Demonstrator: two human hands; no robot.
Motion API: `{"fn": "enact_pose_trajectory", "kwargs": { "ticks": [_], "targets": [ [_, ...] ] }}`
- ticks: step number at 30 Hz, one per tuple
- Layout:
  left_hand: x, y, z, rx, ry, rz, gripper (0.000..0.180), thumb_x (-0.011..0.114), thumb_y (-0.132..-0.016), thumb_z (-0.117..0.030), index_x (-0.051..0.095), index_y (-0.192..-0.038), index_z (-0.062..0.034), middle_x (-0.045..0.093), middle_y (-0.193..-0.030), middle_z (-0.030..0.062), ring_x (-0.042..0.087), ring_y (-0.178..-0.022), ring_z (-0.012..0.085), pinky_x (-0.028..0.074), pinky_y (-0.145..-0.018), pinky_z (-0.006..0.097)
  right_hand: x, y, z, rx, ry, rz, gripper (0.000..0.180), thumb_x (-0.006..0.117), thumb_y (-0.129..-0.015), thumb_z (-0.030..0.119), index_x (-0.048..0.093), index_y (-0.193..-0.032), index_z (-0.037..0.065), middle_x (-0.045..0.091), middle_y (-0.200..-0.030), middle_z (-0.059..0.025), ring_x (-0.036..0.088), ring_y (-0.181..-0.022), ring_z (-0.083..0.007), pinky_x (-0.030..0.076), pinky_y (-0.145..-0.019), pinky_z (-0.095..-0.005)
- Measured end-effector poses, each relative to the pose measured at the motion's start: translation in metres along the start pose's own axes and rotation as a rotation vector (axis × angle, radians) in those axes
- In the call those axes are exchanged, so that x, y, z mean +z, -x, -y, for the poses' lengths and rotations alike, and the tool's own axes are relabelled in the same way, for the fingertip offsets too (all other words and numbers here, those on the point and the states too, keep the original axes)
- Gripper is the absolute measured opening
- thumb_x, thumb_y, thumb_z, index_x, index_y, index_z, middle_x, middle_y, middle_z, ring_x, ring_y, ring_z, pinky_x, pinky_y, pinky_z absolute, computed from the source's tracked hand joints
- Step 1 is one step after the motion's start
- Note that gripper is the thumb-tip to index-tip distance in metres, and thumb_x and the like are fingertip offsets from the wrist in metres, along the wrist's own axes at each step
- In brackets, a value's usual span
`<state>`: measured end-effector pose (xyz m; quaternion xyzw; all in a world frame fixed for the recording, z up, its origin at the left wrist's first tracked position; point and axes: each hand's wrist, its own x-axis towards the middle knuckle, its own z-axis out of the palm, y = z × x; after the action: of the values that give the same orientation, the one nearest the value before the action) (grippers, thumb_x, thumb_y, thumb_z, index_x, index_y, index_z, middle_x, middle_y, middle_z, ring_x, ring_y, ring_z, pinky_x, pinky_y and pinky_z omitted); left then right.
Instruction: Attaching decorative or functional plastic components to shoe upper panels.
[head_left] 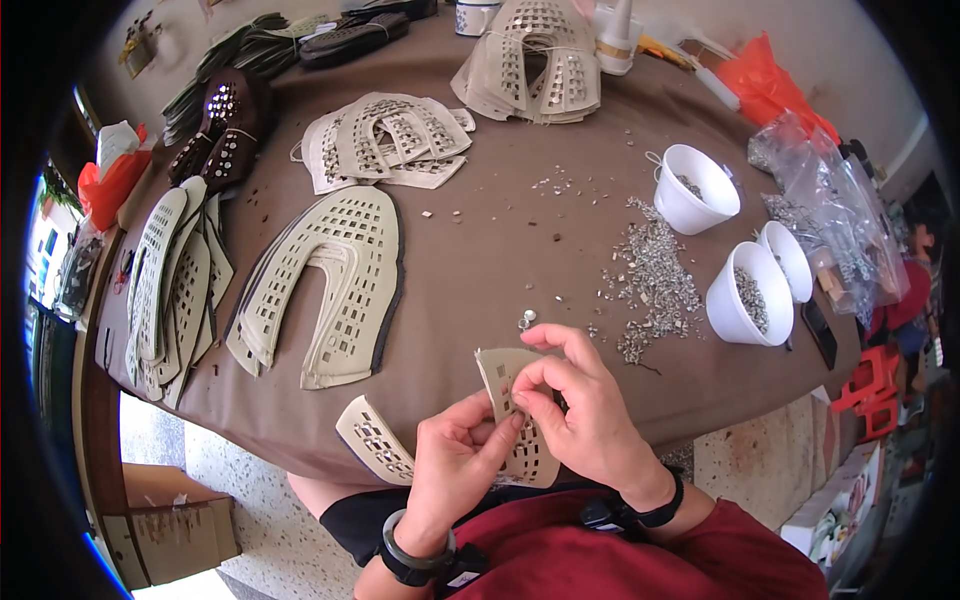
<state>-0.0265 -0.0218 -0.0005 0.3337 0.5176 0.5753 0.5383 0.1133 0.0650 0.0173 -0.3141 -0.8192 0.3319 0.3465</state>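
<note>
A beige shoe upper (378, 447) punched with rows of small square holes is held over the table's near edge, its two arms curving down toward my lap. My left hand (462, 450) grips it between thumb and fingers. Pressed against its right arm is my right hand (580, 410), thumb and forefinger pinched at one of the holes. Whatever lies between those fingertips is too small to make out. Some holes are filled with shiny studs. Just beyond my right fingers lie a few round silver pieces (529, 316).
Loose metal studs (652, 280) are heaped at right beside white cups (714, 308) partly filled with studs. Stacked punched uppers (345, 240) lie at left, and studded ones (385, 140) farther back. A phone (819, 334) rests near the right edge.
</note>
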Motion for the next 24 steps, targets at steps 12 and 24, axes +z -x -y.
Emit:
{"fn": "enact_pose_trajectory", "kwargs": {
  "ticks": [12, 24],
  "targets": [
    [0.000, 0.002, 0.002, 0.050, -0.035, -0.011, 0.031, 0.065, -0.094, 0.003, 0.063, -0.125, 0.0076, 0.071, -0.087, 0.0016, 0.062, -0.076, 0.0023, 0.049, -0.066, 0.018, 0.006, 0.006, 0.013, 0.141, -0.122, -0.106, 0.023, 0.071, -0.085, 0.003, 0.060, -0.105, 0.008, 0.065, -0.096, -0.0103, 0.065, -0.084, -0.0318, 0.052, -0.072, -0.0403],
    [0.003, 0.003, 0.004, 0.133, -0.124, -0.104, 0.027, 0.066, -0.093, 0.005, 0.065, -0.120, 0.0079, 0.072, -0.085, 0.0033, 0.064, -0.075, 0.0036, 0.051, -0.065, 0.019, 0.021, 0.007, 0.007, 0.069, -0.189, -0.202, 0.029, 0.068, -0.087, 0.000, 0.056, -0.112, 0.006, 0.065, -0.096, -0.0130, 0.067, -0.084, -0.0320, 0.053, -0.068, -0.0395]
  ]
}}
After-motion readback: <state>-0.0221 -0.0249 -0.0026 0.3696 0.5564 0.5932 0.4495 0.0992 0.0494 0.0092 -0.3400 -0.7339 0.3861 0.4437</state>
